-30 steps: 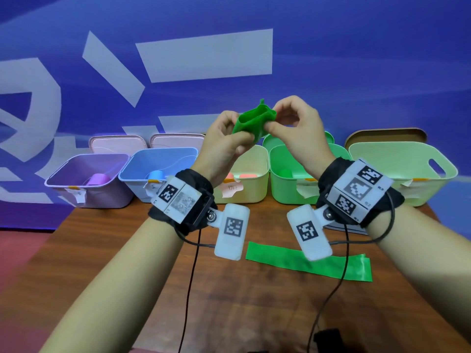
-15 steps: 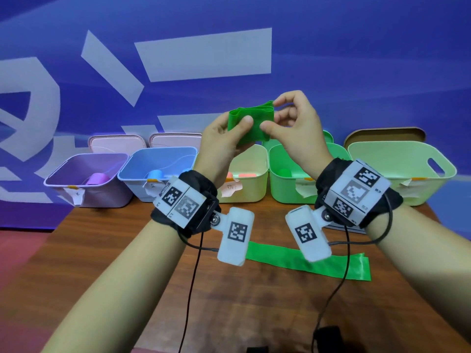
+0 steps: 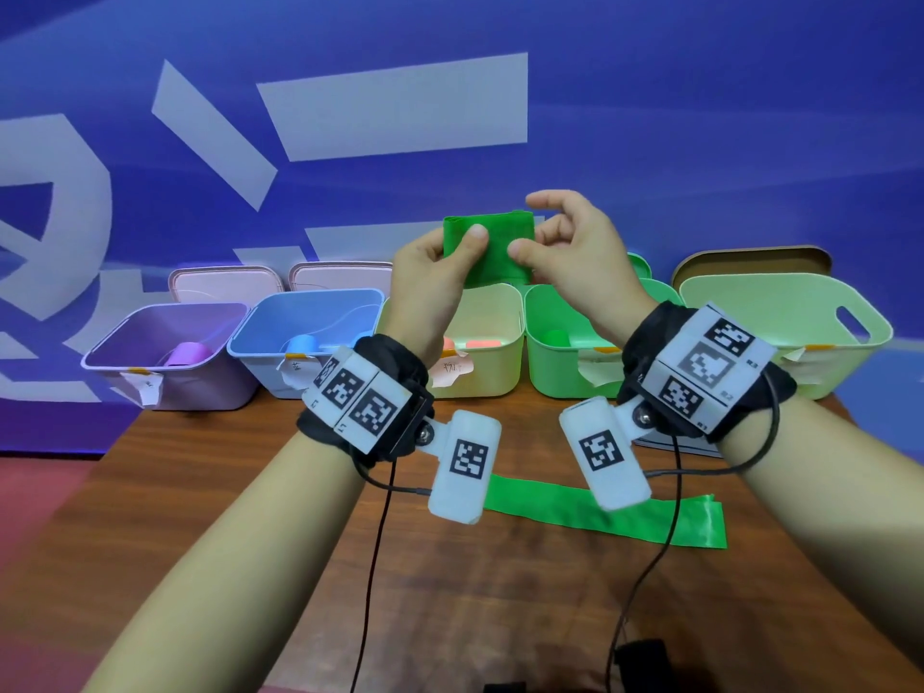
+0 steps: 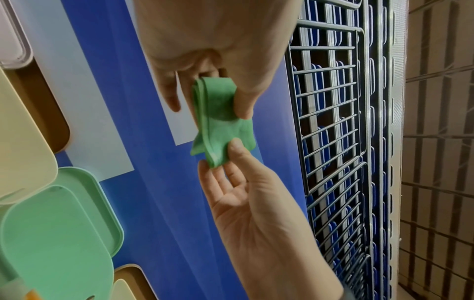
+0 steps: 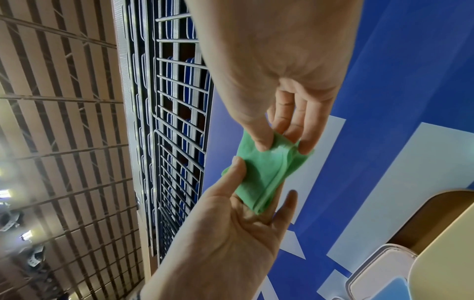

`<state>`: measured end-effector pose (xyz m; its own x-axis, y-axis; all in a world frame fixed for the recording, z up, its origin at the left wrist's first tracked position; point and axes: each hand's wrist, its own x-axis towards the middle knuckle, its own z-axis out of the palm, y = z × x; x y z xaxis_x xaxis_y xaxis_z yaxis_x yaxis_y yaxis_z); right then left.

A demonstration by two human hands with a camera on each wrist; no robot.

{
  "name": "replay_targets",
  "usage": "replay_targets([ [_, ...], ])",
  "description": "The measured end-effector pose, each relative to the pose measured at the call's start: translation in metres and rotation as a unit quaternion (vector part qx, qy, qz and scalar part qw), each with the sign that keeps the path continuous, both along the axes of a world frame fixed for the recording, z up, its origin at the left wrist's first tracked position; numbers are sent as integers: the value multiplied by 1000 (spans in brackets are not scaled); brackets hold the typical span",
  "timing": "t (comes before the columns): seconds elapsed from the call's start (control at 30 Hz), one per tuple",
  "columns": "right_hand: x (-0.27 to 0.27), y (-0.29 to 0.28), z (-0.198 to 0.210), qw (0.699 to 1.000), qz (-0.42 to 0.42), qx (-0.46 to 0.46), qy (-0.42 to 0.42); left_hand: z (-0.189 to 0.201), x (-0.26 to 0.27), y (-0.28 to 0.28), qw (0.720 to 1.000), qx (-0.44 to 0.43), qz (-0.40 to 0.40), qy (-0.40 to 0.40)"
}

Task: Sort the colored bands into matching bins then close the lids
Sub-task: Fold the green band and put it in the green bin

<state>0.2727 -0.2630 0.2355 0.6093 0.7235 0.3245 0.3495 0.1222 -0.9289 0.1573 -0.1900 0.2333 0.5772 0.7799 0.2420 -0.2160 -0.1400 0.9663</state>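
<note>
A green band (image 3: 492, 247), folded into a flat square, is held up in front of the bins. My left hand (image 3: 472, 240) pinches its left side, thumb on the front and fingers behind. My right hand (image 3: 525, 250) pinches the right edge, with the index finger lifted off. The left wrist view shows the folded band (image 4: 218, 121) between my left hand (image 4: 210, 105) and my right hand (image 4: 220, 156). The right wrist view shows the same band (image 5: 266, 170), my right hand (image 5: 283, 146) and my left hand (image 5: 261, 182). A second green band (image 3: 575, 512) lies flat on the table below my wrists.
Open bins stand in a row at the table's back: purple bin (image 3: 165, 310), blue bin (image 3: 305, 298), yellow bin (image 3: 495, 332), green bin (image 3: 555, 377) and a large pale green bin (image 3: 780, 302). Rolled bands lie in some of them. Lids (image 3: 225, 282) lean behind the bins.
The band went from a narrow bunched fold to a wider flat square. Both hands rose slightly, and the right index finger lifted off it.
</note>
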Motion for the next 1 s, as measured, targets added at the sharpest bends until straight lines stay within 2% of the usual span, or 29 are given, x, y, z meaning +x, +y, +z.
replay_targets([
  [0.1, 3, -2, 3, 997, 38, -53, 50, 1, -2, 2, 1000, -6, -26, 5],
  [0.2, 7, -6, 5, 975, 125, -139, 123, 3, -6, 7, 999, -17, -33, 13],
  [0.3, 7, -9, 4, 964, 168, -125, 165, 4, -6, 11, 999, -15, -16, 38],
  [0.4, 6, -9, 3, 972, 138, -86, 167, 3, -4, 13, 998, -7, 4, 67],
  [0.57, 5, -4, 0, 981, 80, -80, 156, 0, 2, 15, 992, 3, 21, 122],
  [0.73, 9, -6, -4, 978, 54, -94, 176, -3, 7, 16, 985, 13, -14, 172],
  [0.9, 24, -11, -4, 959, 56, -82, 266, -1, 4, 21, 988, -15, -86, 126],
  [1.0, 34, -14, 1, 941, 78, -84, 318, 2, -1, 28, 986, 31, -135, 90],
])
